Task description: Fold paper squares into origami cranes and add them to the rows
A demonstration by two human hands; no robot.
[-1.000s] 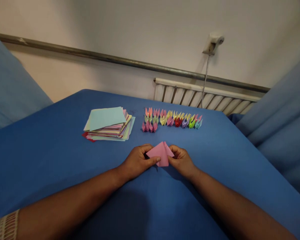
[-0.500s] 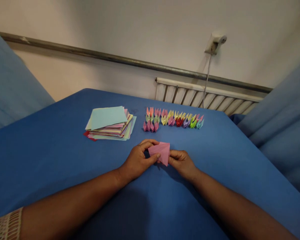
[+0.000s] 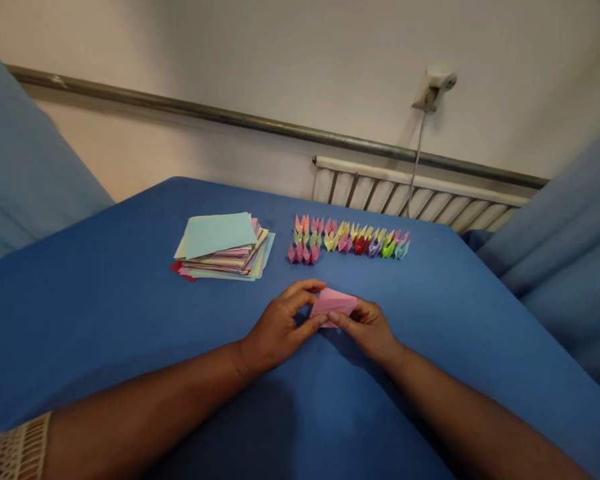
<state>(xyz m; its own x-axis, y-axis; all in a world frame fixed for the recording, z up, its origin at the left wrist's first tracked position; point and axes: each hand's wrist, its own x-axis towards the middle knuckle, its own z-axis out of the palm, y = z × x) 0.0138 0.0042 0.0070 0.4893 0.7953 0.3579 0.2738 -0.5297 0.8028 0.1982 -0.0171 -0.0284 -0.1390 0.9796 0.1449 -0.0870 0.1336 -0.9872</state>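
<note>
A folded pink paper [image 3: 334,303], kite-like in outline, is held between both hands just above the blue cloth. My left hand [image 3: 283,320] grips its left edge, thumb along the bottom and fingers curled over the top. On the other side, my right hand [image 3: 373,327] pinches it with the thumb in front and the fingers behind, mostly hidden. Beyond the hands stand several folded paper cranes [image 3: 361,245] in close rows, pink, yellow, green, red, purple and blue. To the left lies a stack of coloured paper sheets [image 3: 220,237], a light blue one on top.
The blue-covered table [image 3: 130,280] reaches toward a wall with a metal rail [image 3: 230,117] and a white radiator [image 3: 380,190]. A socket with a plug [image 3: 430,93] has a cord hanging down. Blue curtains [image 3: 555,247] hang at both sides.
The pink paper has turned and shifted slightly right, its point now toward my right hand. My right thumb has moved onto its front face. Paper stack and cranes stay put.
</note>
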